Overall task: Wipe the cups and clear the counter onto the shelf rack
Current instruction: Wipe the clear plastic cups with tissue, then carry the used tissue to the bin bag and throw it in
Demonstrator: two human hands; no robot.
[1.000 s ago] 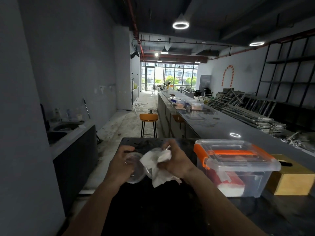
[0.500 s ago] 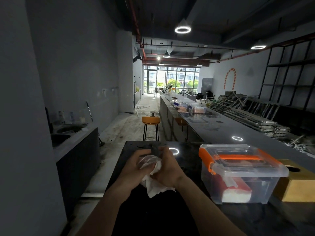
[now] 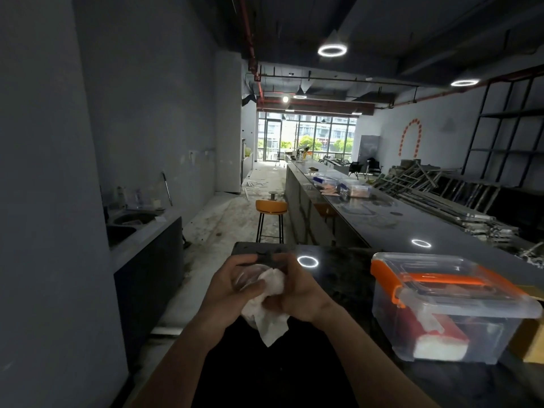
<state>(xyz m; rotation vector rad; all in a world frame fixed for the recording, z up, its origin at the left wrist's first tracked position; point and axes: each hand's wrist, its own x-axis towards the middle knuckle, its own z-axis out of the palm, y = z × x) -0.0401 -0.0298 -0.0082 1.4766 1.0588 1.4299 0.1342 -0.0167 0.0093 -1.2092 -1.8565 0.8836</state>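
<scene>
Both hands meet above the dark desk (image 3: pixel 338 278), near its far left corner. The left hand (image 3: pixel 232 293) is wrapped around a clear cup (image 3: pixel 245 278), fingers curled over its wall, while the right hand (image 3: pixel 297 293) is closed on a white tissue (image 3: pixel 270 313) and presses a wad of it into or against the cup; which of the two cannot be told, since the hands hide most of the cup. A loose tail of the tissue hangs below the hands. By this, the wiping step looks to be under way on this one cup, and nothing shows it finished. No other cups are in sight. The clearing part appears untouched: a lidded clear storage box (image 3: pixel 441 313) with orange latches sits on the desk to the right, with a yellowish box (image 3: pixel 530 346) just beside it at the right edge. A dark shelf rack (image 3: pixel 506 136) stands along the right wall, well apart from the hands.
</scene>
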